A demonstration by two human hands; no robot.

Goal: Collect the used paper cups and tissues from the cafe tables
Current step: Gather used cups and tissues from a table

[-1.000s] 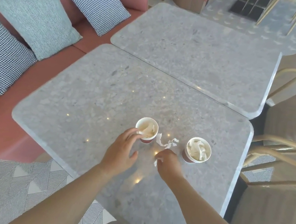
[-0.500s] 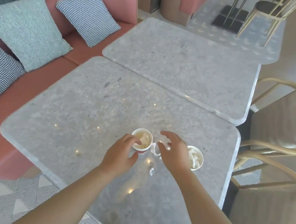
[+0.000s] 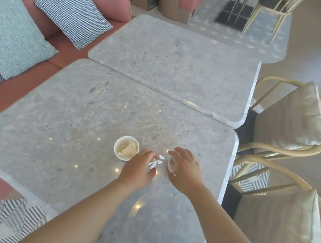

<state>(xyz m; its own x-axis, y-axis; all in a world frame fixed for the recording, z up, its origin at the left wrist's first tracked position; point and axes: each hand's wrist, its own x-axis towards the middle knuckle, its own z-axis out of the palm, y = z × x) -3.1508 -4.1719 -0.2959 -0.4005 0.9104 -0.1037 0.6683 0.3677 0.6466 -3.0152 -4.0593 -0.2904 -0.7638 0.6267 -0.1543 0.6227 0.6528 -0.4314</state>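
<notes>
Since the crumpled tissue [image 3: 156, 161] lies loose on the surface [image 3: 75, 132] between the two paper cups, I treat it as the piece most easily lost. My left hand [image 3: 138, 168] is down on it, fingers [image 3: 148, 154] curled over its far side and the thumb at its near side, but I cannot tell whether the pinch has closed. I'd bring thumb and fingertips together low against the stone, gather all the ragged ends, and lift only once nothing trails. Just left of that hand stands the open cup [image 3: 126, 148], upright, with a wad of tissue inside. It looks the natural place to drop the loose piece, so I'd keep my knuckles from nudging it. To the right, my right hand [image 3: 185, 167] arches over the covered cup [image 3: 171, 165], of which only a strip of rim shows. Whether those fingers are clenched round it I cannot tell. I'd grip its wall lightly, since paper buckles, and keep it level. It sits toward the edge by the chair [image 3: 294, 119], so I'd draw it inward.
</notes>
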